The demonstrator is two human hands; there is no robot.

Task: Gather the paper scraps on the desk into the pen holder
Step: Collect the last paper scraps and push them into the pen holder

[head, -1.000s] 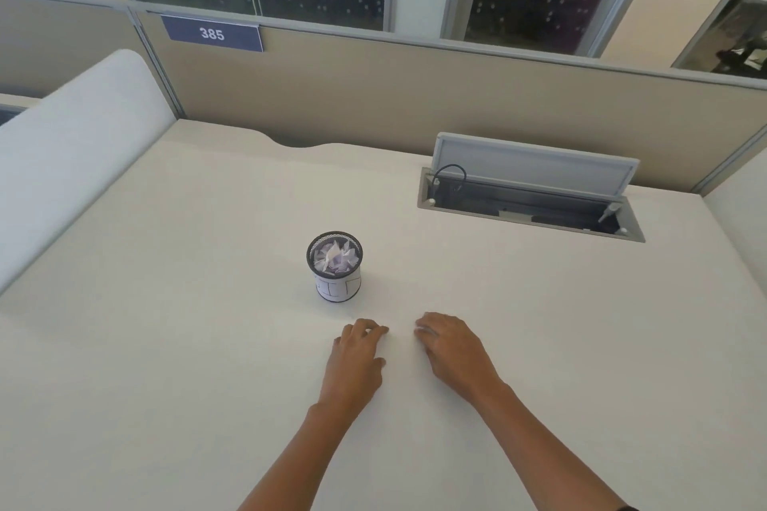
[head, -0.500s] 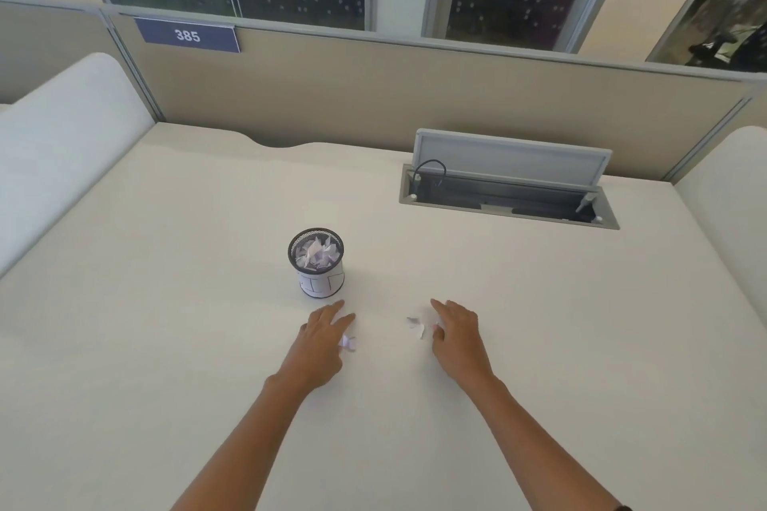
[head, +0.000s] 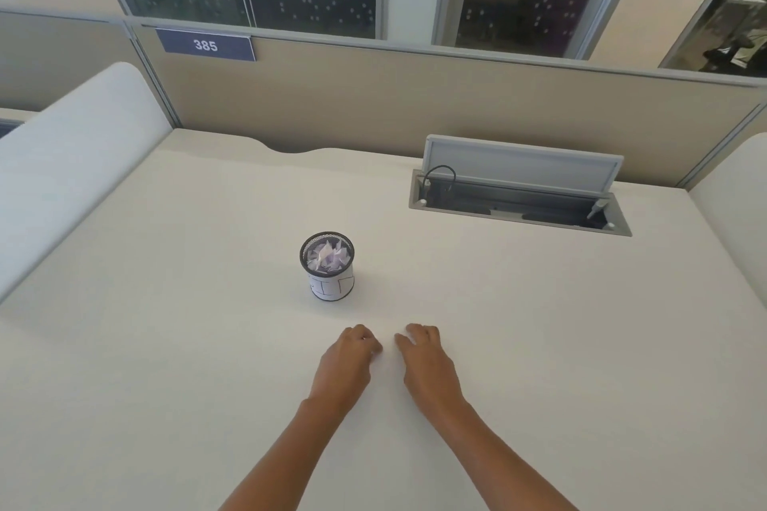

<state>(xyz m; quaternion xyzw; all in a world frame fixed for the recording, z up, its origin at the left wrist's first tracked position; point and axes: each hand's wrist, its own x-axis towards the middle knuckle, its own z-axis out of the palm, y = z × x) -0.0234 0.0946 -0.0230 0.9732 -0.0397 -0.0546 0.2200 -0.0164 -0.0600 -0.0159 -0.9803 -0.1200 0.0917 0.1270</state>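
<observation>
A black mesh pen holder [head: 328, 272] with a white label stands upright on the white desk [head: 166, 344], filled with white and purple paper scraps [head: 328, 257]. My left hand [head: 344, 365] and my right hand [head: 427, 365] rest side by side on the desk, a short way in front of and to the right of the holder. The fingers of both hands are curled down, with fingertips nearly touching. A small pale bit shows at each set of fingertips. The loose scraps seen a moment ago are hidden under the fingers.
An open cable hatch [head: 519, 199] with a raised grey lid is set into the desk at the back right. A beige partition [head: 415, 104] with a "385" sign closes the far edge. White padded dividers [head: 62, 178] flank both sides.
Half a second ago my hands were apart, each with loose scraps at its fingertips. They have drawn together toward me, and their curled fingers now cover those scraps.
</observation>
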